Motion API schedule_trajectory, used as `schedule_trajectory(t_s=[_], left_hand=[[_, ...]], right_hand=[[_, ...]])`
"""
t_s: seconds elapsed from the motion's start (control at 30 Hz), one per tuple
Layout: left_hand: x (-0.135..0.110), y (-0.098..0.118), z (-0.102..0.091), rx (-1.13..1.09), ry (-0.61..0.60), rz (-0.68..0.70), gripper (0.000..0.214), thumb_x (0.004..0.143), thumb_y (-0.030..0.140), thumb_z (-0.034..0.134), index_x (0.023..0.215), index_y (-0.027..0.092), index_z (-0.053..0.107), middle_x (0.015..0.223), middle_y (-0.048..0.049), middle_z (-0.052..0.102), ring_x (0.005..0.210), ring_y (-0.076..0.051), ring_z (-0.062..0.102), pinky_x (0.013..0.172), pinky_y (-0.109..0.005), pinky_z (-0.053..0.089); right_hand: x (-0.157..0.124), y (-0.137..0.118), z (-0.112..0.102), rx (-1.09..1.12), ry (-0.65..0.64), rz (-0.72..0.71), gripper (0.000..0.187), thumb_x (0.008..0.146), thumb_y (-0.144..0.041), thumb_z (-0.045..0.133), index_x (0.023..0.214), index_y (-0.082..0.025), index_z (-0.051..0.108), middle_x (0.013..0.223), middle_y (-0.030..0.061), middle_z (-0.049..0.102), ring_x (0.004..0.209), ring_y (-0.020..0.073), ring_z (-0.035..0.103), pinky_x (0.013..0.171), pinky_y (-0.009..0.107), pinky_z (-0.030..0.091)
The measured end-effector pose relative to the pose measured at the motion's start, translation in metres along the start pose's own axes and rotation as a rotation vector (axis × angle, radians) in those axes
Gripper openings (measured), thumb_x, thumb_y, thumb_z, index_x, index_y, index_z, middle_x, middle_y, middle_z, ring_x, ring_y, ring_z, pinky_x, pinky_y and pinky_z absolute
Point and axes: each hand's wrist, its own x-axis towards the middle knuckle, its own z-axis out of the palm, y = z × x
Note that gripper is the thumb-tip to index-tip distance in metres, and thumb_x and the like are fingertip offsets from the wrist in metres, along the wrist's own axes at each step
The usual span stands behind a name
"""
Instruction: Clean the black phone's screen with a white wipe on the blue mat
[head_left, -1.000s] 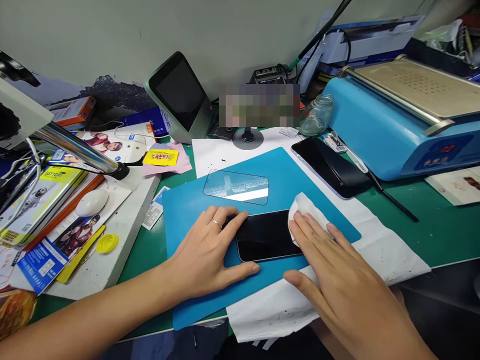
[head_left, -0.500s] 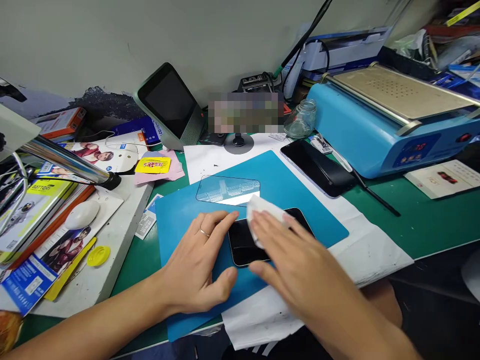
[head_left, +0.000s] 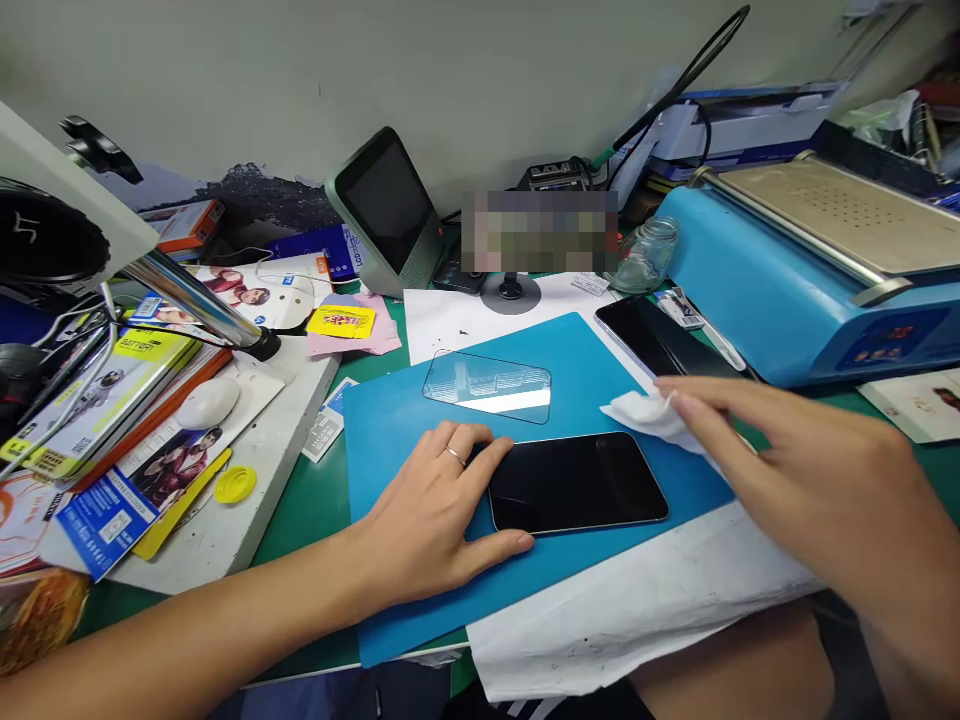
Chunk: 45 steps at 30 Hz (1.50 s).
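Observation:
A smartphone (head_left: 577,485) with a dark screen lies face up on the blue mat (head_left: 420,625). My left hand (head_left: 439,505), a ring on one finger, grips its left end, with the thumb along the near edge and the index finger at the far corner. To the right of that phone, my right hand (head_left: 795,460) pinches a crumpled white tissue (head_left: 652,415) between thumb and fingers, just above the mat. Behind the smartphone, a clear screen protector (head_left: 487,387) with a black border rests flat on the mat.
A second phone (head_left: 660,335) lies behind the tissue. At the right stands a blue heating plate machine (head_left: 757,280), with a glass jar (head_left: 646,255) beside it. Booklets and a white mouse (head_left: 208,403) sit left, under a lamp arm (head_left: 195,300). White paper (head_left: 585,640) sticks out under the mat.
My right hand has lifted the tissue off the smartphone and carried it right, uncovering the screen. My left hand has closed onto the phone's left end. The camera view has shifted slightly left.

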Motion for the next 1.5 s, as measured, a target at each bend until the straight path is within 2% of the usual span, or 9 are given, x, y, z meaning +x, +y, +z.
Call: schedule_trajectory(t_s=[0.2,0.43,0.57,0.7,0.77,1.03,1.23,1.37,1.5], left_hand=[[0.001,-0.002,-0.001,-0.036,0.001,0.01,0.066,0.093,0.057,0.064,0.14,0.014,0.049,0.131,-0.0154,0.054,0.112,-0.033,0.054,0.095,-0.052,0.051],[0.001,-0.001,0.0,-0.087,0.034,-0.026,0.062,0.086,0.051,0.073,0.132,0.013,0.055,0.126,-0.0148,0.057,0.11,-0.032,0.055,0.094,-0.05,0.052],[0.001,0.0,0.001,-0.07,0.054,-0.03,0.062,0.083,0.05,0.074,0.129,0.013,0.056,0.122,-0.0147,0.058,0.107,-0.032,0.056,0.091,-0.051,0.053],[0.0,0.0,0.002,-0.062,0.073,-0.024,0.06,0.082,0.05,0.074,0.128,0.015,0.055,0.121,-0.0137,0.058,0.106,-0.032,0.056,0.091,-0.051,0.053],[-0.001,0.001,0.001,-0.054,0.077,-0.026,0.06,0.084,0.048,0.071,0.13,0.015,0.053,0.123,-0.0139,0.056,0.108,-0.032,0.055,0.092,-0.051,0.052],[-0.006,0.001,-0.001,-0.175,0.179,-0.12,0.051,0.091,0.051,0.061,0.124,0.018,0.042,0.119,-0.0135,0.053,0.106,-0.03,0.054,0.09,-0.05,0.05],[-0.005,-0.001,-0.001,-0.156,0.115,-0.058,0.074,0.096,0.062,0.056,0.149,0.021,0.026,0.153,-0.0184,0.041,0.135,-0.036,0.043,0.108,-0.055,0.042],[-0.002,-0.001,-0.002,-0.083,0.042,0.01,0.069,0.1,0.056,0.055,0.154,0.022,0.027,0.157,-0.0152,0.043,0.141,-0.035,0.04,0.113,-0.056,0.039],[0.0,-0.002,-0.003,-0.083,0.041,0.018,0.05,0.104,0.045,0.052,0.148,0.023,0.038,0.147,-0.0125,0.053,0.135,-0.032,0.047,0.111,-0.053,0.042]], right_hand=[[0.062,-0.012,0.027,-0.034,-0.276,-0.125,0.057,0.095,-0.053,0.05,0.14,-0.017,0.056,0.134,0.016,0.067,0.121,0.0386,0.062,0.088,0.049,0.053],[0.091,-0.062,0.056,-0.028,-0.689,-0.119,0.041,0.078,-0.05,0.074,0.103,-0.02,0.063,0.108,0.0122,0.061,0.108,0.0329,0.059,0.079,0.039,0.051],[0.09,-0.068,0.056,-0.021,-0.667,-0.096,0.042,0.073,-0.044,0.078,0.101,-0.02,0.057,0.115,0.0121,0.057,0.105,0.0299,0.06,0.075,0.036,0.05],[0.08,-0.061,0.046,0.204,-0.498,-0.184,0.015,0.096,-0.036,0.053,0.102,-0.023,0.056,0.111,0.0071,0.064,0.095,0.0226,0.063,0.079,0.035,0.049],[0.073,-0.054,0.037,0.314,-0.397,-0.197,0.02,0.102,-0.032,0.043,0.098,-0.023,0.06,0.101,0.0045,0.07,0.09,0.0213,0.065,0.08,0.035,0.049],[-0.001,-0.006,0.013,0.348,0.04,-0.235,0.018,0.096,-0.02,0.059,0.104,-0.03,0.072,0.102,0.0,0.079,0.098,0.0226,0.075,0.09,0.04,0.06],[-0.036,0.009,0.024,0.444,-0.113,-0.525,0.039,0.091,-0.007,0.061,0.122,-0.031,0.07,0.13,0.0014,0.072,0.125,0.0242,0.066,0.104,0.047,0.057],[-0.033,0.012,0.026,0.453,-0.199,-0.505,0.032,0.092,-0.013,0.064,0.119,-0.029,0.071,0.14,0.0034,0.066,0.138,0.0258,0.054,0.107,0.046,0.055],[-0.032,0.015,0.028,0.427,-0.255,-0.435,0.027,0.095,-0.022,0.062,0.119,-0.03,0.072,0.144,0.0033,0.063,0.134,0.0262,0.058,0.111,0.047,0.051]])
